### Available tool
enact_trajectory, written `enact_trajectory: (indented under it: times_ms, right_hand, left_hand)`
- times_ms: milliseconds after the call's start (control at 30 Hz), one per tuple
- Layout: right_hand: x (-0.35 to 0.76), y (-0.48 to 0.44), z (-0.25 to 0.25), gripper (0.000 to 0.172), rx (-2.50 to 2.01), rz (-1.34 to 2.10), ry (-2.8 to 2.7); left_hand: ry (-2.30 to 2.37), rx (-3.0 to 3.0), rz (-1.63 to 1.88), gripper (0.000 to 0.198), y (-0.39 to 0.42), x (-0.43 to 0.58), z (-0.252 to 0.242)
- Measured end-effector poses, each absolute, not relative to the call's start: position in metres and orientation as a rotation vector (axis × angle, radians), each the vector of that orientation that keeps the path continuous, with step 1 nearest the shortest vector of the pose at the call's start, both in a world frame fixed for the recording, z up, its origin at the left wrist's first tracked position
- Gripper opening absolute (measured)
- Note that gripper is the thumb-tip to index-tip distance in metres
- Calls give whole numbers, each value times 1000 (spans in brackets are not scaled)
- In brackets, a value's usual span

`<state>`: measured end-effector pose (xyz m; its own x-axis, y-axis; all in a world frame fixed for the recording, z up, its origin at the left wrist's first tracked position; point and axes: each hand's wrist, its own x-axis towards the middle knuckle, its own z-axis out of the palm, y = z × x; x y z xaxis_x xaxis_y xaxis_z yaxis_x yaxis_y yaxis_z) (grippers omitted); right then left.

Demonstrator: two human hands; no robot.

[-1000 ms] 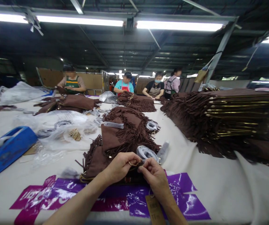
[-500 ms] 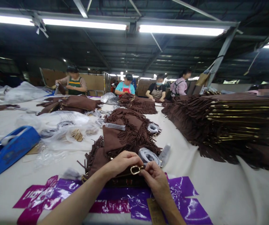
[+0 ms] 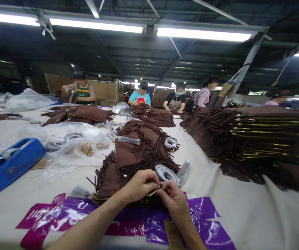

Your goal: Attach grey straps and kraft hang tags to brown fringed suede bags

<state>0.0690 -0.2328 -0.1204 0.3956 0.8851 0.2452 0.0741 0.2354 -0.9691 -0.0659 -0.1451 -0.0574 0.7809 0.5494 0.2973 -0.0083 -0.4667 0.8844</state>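
Note:
My left hand (image 3: pixel 139 185) and my right hand (image 3: pixel 174 201) meet over the near edge of a brown fringed suede bag (image 3: pixel 113 180). Both pinch a small gold ring (image 3: pixel 155 191) fixed to the bag's top. The fingers of each hand are curled tight round the metal. A brown paper tag (image 3: pixel 173 234) hangs under my right wrist. The bag lies on a purple plastic sheet (image 3: pixel 207 222). Just beyond my fingers sits a rolled strap wrapped in clear plastic (image 3: pixel 166 173).
A blue tape dispenser (image 3: pixel 8 166) lies at the left. Clear plastic bags (image 3: pixel 68 142) cover the table's middle left. A tall stack of brown fringed bags (image 3: pixel 256 135) fills the right. More bags (image 3: pixel 144 142) lie ahead. Several people (image 3: pixel 141 95) work at the far end.
The gold ring stood clear between my fingertips half a second ago; now both hands have closed in over it. The view has shifted slightly.

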Motion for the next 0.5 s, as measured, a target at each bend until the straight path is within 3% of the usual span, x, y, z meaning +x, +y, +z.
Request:
enact_trajectory:
  times_ms: [300, 500]
  right_hand:
    - [68, -235, -117, 29, -1220, 532, -920]
    - [71, -244, -107, 29, -1107, 717, -935]
  left_hand:
    - [464, 1849, 841, 10, -140, -67, -64]
    - [355, 1608, 736, 21, -145, -66, -66]
